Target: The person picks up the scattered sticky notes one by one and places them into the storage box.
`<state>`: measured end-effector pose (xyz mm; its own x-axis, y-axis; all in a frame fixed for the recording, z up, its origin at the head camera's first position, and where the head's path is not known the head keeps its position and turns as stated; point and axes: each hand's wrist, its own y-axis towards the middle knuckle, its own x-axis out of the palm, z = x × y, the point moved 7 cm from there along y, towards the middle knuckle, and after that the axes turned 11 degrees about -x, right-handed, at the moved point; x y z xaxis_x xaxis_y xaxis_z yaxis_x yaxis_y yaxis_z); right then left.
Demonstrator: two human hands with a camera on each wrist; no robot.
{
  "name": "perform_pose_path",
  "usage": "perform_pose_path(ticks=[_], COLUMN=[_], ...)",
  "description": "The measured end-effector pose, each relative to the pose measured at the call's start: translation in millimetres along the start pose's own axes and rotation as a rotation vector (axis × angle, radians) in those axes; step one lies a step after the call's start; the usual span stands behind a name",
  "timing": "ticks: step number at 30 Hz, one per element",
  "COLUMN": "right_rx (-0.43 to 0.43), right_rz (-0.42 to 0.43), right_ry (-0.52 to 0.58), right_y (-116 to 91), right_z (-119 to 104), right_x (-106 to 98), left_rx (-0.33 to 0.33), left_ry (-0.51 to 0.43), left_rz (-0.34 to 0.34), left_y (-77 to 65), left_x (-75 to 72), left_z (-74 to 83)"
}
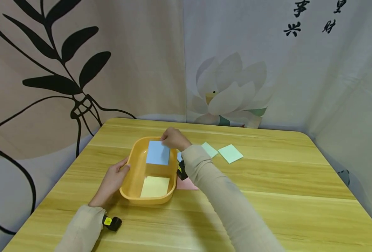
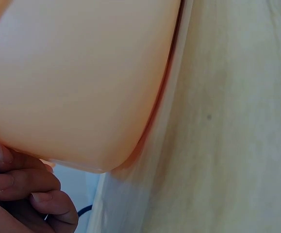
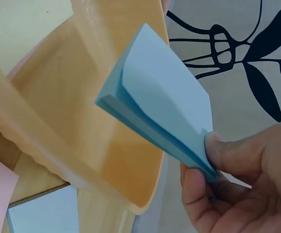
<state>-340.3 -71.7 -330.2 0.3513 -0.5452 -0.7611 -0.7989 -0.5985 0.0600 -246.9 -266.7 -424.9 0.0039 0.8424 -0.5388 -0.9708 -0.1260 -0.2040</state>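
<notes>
- Pinching blue note pad point(image 1: 158, 153) by a corner between thumb and fingers of right hand point(image 1: 175, 138), over far end of tray point(image 1: 134, 176).
- Likely light, bendy, apt to fan; grip full thickness.
- Clamping tray's left edge with left hand point(image 1: 113, 177).
- Noting yellow notes point(image 1: 155, 187) inside, near edge.

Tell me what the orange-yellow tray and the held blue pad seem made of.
Orange-yellow tray: probably plastic, smooth with a soft sheen, judging by its seamless rounded corners. Blue pad: looks like matte paper, since thin layers part along its edge.
</notes>
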Motion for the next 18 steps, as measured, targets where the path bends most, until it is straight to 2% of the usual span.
perform_pose_path(ticks=[7, 18], right_rx=[0.043, 0.132], right_rz=[-0.019, -0.059], right_ry=[0.021, -0.006], right_y=[7.0, 14.0], right_z=[1.9, 10.4], right_x=[12.9, 28.6], left_rx=[0.009, 0.026], left_ry=[-0.009, -0.01], left_rz=[-0.015, 0.001], left_y=[-1.6, 0.0], left_x=[1.0, 1.4], left_z=[1.2, 0.3])
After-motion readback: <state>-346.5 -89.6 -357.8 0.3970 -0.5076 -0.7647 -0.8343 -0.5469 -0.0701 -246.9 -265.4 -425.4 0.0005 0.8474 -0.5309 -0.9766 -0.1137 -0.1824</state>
